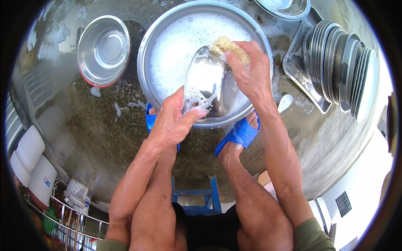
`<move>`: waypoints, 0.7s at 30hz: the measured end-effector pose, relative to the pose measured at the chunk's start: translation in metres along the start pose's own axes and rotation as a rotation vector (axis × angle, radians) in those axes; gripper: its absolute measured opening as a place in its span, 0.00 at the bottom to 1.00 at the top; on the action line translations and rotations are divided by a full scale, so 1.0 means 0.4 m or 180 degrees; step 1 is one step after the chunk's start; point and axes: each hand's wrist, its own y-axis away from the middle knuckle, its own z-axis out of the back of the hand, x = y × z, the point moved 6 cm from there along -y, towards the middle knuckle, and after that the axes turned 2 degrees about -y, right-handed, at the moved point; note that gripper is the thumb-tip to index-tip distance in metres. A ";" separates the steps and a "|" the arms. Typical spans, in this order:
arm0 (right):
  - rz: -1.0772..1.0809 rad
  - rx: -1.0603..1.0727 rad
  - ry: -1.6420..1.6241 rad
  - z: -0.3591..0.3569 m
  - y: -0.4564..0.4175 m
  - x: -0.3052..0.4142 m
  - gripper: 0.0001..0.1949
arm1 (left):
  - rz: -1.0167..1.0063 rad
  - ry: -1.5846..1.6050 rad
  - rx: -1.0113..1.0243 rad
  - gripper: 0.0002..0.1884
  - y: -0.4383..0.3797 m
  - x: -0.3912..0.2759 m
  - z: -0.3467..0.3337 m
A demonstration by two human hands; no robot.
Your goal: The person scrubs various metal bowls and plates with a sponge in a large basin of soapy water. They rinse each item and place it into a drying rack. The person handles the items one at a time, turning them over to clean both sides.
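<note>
A wide metal basin (145,78) full of white suds stands on the wet floor before me. Over its near part, my left hand (176,120) grips the rim of a shiny metal bowl (224,91), which is tilted and streaked with foam. My right hand (251,67) holds a yellowish fibrous scrubber (230,49) against the far side of the bowl, near its rim. The fingertips of my left hand are hidden behind the bowl.
At the left stands an empty metal bowl (103,53) with a red base edge. A metal tray (292,67) holds stacked metal dishes (333,62) at the right. Another metal basin (290,9) lies top right, and a white spoon (285,103) rests beside the basin. A blue stool (196,192) is beneath me.
</note>
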 end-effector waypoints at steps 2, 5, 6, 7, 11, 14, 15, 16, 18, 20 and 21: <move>0.0168 0.0313 0.0225 0.015 -0.018 0.051 0.15 | -0.0004 -0.0139 0.0032 0.25 -0.001 -0.028 -0.018; 0.0747 0.0677 0.0344 0.003 0.018 0.137 0.12 | -0.0121 -0.0573 -0.0068 0.24 0.013 -0.040 -0.016; 0.0994 0.0842 0.0215 -0.006 0.049 0.177 0.13 | -0.0071 -0.0688 -0.0128 0.23 0.014 -0.033 -0.006; 0.1228 0.0995 0.0110 -0.007 0.085 0.221 0.14 | -0.0032 -0.0794 -0.0163 0.22 0.012 -0.024 0.000; 0.1301 0.1133 0.0457 -0.031 0.138 0.274 0.14 | 0.0240 -0.1052 -0.0129 0.20 0.017 0.026 0.041; 0.1282 0.0923 0.0157 -0.039 0.048 0.206 0.09 | 0.0047 -0.0353 -0.0151 0.22 0.012 0.041 0.045; 0.0875 0.1000 -0.0211 -0.048 0.013 0.169 0.10 | 0.0081 -0.0031 -0.0235 0.22 0.003 0.050 0.050; 0.0643 0.0859 -0.0080 -0.050 -0.026 0.124 0.11 | 0.0016 0.0192 -0.0210 0.23 0.003 0.052 0.052; 0.0116 0.0689 -0.0003 -0.050 -0.079 0.002 0.13 | -0.0091 0.0449 -0.0189 0.23 0.000 0.048 0.049; -0.0437 0.0678 -0.0180 -0.058 -0.070 -0.100 0.15 | -0.0234 0.0575 -0.0170 0.24 -0.005 0.069 0.058; -0.0687 0.0689 -0.0298 -0.065 -0.057 -0.135 0.15 | -0.0207 0.0735 -0.0227 0.25 -0.007 0.080 0.058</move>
